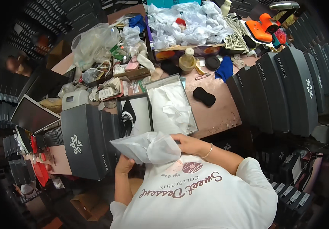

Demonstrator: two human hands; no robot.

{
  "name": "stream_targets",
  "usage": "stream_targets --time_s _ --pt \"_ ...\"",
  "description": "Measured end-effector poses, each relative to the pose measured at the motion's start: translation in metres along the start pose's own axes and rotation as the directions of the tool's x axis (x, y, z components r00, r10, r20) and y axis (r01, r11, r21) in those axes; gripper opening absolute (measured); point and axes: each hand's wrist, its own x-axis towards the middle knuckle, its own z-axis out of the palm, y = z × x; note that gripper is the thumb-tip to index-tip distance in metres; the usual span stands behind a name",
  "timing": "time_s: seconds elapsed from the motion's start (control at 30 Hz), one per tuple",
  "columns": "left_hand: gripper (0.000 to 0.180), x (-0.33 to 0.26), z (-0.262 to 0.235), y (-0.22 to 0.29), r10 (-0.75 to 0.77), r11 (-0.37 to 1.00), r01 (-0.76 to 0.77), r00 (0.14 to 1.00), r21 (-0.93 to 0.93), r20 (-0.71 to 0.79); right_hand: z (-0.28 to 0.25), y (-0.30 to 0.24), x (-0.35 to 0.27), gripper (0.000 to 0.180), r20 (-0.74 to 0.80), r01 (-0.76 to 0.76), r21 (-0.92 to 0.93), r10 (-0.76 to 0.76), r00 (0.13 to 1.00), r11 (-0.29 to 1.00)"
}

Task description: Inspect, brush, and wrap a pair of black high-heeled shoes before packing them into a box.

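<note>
Near the open box [189,103], holding white paper bundle [149,148] between half-curled left hand [125,165] and half-curled right hand [187,144]; cannot clearly see inside.

Open room lay on the pink worktop [216,120] right of the tissue-lined box [189,103], interrupted by a black rounded pad [204,97]. Upright grey boxes [286,95] walled the right, a tall dark box [88,152] the left; crumpled tissue [189,23] and clutter crowded the far side. White wrapping [149,148] screened the near approach.
</note>
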Motion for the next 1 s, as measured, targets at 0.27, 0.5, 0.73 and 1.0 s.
stream_targets --time_s 0.27,0.5,0.73,1.0 --pt "0.017 0.037 0.002 0.0 -0.032 0.999 0.026 0.967 -0.03 -0.252 -0.048 -0.02 -0.074 0.056 -0.187 0.01 -0.1 -0.029 0.982 0.995" --pt "0.026 0.055 -0.016 0.048 0.335 0.905 -0.426 0.745 -0.025 -0.577 -0.095 -0.024 -0.167 0.05 -0.605 -0.018 -0.351 -0.212 0.768 0.936" --pt "0.02 0.046 0.017 0.11 0.551 0.834 -0.55 0.834 -0.054 0.017 -0.181 0.079 -0.168 0.048 -0.85 -0.113 -0.491 -0.447 0.279 0.864" --pt "0.093 0.075 0.064 0.035 0.187 -0.04 -0.101 0.977 0.994 0.106 -0.109 0.038 -0.047 0.071 -0.511 -0.068 -0.786 -0.583 0.631 0.615"
